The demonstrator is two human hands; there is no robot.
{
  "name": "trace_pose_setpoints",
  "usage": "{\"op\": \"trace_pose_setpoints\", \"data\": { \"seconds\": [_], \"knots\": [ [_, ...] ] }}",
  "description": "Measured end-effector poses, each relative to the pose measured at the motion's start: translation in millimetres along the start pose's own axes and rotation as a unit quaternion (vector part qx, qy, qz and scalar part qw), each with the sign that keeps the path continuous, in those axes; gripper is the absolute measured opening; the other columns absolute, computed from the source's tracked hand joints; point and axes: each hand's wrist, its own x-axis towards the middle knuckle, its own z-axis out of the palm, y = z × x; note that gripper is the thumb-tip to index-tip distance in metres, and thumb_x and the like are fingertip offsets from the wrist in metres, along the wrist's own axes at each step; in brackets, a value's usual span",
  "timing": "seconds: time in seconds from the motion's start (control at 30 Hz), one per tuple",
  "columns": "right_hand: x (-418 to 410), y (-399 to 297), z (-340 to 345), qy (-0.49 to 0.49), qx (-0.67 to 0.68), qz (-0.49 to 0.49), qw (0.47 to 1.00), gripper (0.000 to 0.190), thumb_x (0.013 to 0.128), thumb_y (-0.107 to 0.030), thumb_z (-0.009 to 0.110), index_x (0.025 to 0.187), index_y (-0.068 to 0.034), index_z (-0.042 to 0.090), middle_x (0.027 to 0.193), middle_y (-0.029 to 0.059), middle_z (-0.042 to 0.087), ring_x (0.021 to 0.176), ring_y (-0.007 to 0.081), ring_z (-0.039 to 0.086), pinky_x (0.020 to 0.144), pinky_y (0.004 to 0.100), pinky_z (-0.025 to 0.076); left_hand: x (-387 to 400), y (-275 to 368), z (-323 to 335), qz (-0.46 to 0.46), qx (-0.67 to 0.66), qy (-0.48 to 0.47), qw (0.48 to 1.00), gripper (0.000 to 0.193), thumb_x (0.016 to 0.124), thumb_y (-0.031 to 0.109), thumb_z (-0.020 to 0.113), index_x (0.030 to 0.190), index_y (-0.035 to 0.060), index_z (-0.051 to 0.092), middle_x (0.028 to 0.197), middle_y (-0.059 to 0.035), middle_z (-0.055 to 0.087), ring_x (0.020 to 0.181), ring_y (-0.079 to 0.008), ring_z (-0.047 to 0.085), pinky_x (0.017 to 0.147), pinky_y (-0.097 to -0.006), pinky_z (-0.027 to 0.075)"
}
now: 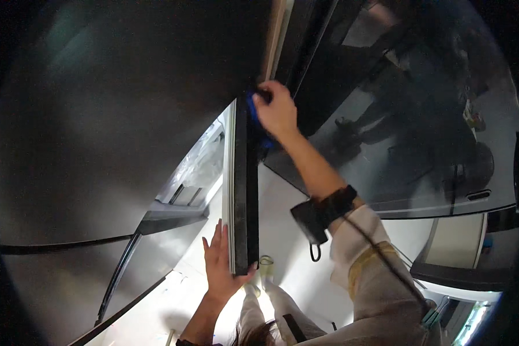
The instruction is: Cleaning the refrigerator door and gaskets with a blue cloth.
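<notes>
A long dark panel with pale layered strips along one side runs away from me, its near end above the floor. My left hand supports that near end, fingers spread along the pale side and thumb by the end. Farther up, my right hand has its fingers curled at the far part of the panel, on something dark and blue that is mostly hidden. A black device is strapped to my right wrist. Beyond my right hand a light-coloured strip continues upward.
A large dark glossy surface fills the left side. At the right stands a reflective dark panel with a small recessed slot near its lower edge. Clear plastic wrapping shows through the gap. My feet are on the pale floor below.
</notes>
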Motion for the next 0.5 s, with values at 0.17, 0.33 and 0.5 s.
{"op": "trace_pose_setpoints", "data": {
  "seconds": [0.17, 0.33, 0.5],
  "knots": [
    [10.5, 39.1, 2.7, 0.052, -0.003, 0.027, 0.998, 0.029, 0.080, -0.024, 0.068, 0.102, -0.007, 0.065, 0.106, 0.0168, 0.060, 0.099, 0.0351, 0.060, 0.087, 0.0394, 0.048, -1.4, -7.7, -6.2, -0.003, 0.006, -0.003, 1.000, 0.105, 0.062, 0.037, 0.076, 0.144, 0.0014, 0.022, 0.145, -0.0261, 0.028, 0.134, -0.0393, 0.030, 0.108, -0.0608, 0.011],
    [1.3, 18.0, 6.7, 0.048, -0.017, -0.106, 0.993, 0.023, 0.077, -0.020, 0.070, 0.096, -0.008, 0.068, 0.105, 0.0143, 0.058, 0.094, 0.0326, 0.060, 0.081, 0.0398, 0.050, 0.6, -14.0, -11.0, -0.005, 0.007, -0.027, 1.000, 0.104, 0.062, 0.037, 0.076, 0.144, -0.0002, 0.023, 0.145, -0.0268, 0.028, 0.135, -0.0392, 0.030, 0.109, -0.0600, 0.010],
    [-22.1, 10.8, -2.9, -0.016, -0.162, -0.182, 0.970, 0.020, 0.075, -0.018, 0.068, 0.094, -0.010, 0.069, 0.108, 0.0120, 0.054, 0.089, 0.0339, 0.059, 0.077, 0.0403, 0.052, -0.8, -15.5, -5.6, 0.004, -0.001, -0.015, 1.000, 0.098, 0.067, 0.042, 0.069, 0.141, -0.0043, 0.024, 0.141, -0.0292, 0.031, 0.132, -0.0419, 0.033, 0.112, -0.0551, 0.009]
  ]
}}
